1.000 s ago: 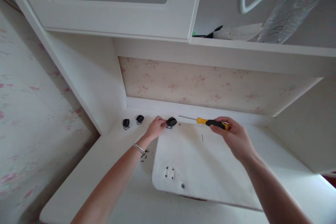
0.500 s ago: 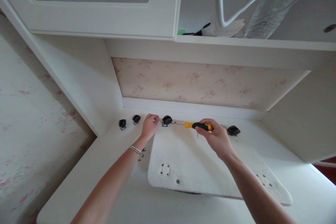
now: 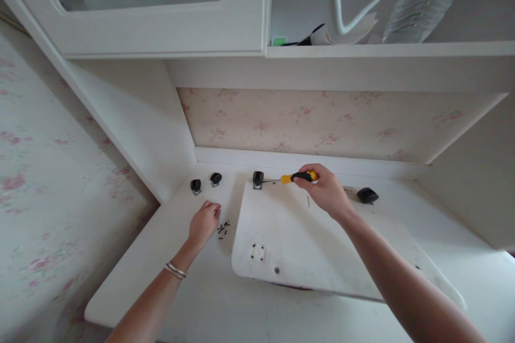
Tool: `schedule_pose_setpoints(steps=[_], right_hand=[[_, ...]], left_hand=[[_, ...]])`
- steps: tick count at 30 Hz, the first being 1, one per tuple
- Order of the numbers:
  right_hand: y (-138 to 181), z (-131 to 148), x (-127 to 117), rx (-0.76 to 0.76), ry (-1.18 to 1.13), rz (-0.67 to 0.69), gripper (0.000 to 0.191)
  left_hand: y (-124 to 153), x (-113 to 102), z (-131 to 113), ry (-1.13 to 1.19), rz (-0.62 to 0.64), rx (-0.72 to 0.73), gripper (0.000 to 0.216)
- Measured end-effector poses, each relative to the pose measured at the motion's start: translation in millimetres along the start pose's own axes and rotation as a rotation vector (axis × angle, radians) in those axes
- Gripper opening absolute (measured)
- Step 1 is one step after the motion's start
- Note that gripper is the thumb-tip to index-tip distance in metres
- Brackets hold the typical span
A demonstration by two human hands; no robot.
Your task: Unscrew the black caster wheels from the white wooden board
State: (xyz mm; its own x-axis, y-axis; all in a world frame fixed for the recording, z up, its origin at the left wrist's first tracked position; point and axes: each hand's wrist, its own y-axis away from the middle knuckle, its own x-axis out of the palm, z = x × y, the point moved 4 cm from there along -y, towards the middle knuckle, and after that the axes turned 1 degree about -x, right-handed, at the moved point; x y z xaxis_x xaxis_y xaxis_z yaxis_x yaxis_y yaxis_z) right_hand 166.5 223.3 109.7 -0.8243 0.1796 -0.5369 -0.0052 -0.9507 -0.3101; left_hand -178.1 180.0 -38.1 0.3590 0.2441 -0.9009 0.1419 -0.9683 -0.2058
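One screwdriver (image 3: 286, 178) in closed R grip (image 3: 328, 188); L grip (image 3: 204, 223) nr screws (image 3: 221, 229)

On our tabletop (image 3: 201, 284) lies a board (image 3: 322, 241), with 1 wheel (image 3: 258, 178) on its far left corner and 1 at its far right. Left of the board we have 2 more wheels (image 3: 195, 185) and, nearer us, screws (image 3: 222, 229). Our screwdriver (image 3: 298, 178) is between the board's wheels.

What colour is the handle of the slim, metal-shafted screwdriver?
The screwdriver's handle is yellow and black, showing best in the head view.
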Motion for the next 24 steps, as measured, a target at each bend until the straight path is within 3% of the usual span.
schedule_pose_setpoints(steps=[3,7,12,17,24], right_hand=[[-6,5,1,-0.019,0.036,-0.002,0.024],[-17,17,5,-0.086,0.102,0.019,0.022],[-33,35,15,-0.173,0.197,0.079,0.018],[-46,45,25,-0.248,0.235,0.13,0.017],[-64,46,29,-0.259,0.273,0.125,0.018]], left_hand=[[8,-12,-26,0.006,-0.013,0.048,0.026],[20,-26,-81,0.035,0.021,0.218,0.03],[22,-22,-133,-0.008,0.119,0.414,0.03],[6,-10,-150,-0.023,0.112,0.456,0.033],[-6,0,-156,-0.035,0.108,0.381,0.029]])
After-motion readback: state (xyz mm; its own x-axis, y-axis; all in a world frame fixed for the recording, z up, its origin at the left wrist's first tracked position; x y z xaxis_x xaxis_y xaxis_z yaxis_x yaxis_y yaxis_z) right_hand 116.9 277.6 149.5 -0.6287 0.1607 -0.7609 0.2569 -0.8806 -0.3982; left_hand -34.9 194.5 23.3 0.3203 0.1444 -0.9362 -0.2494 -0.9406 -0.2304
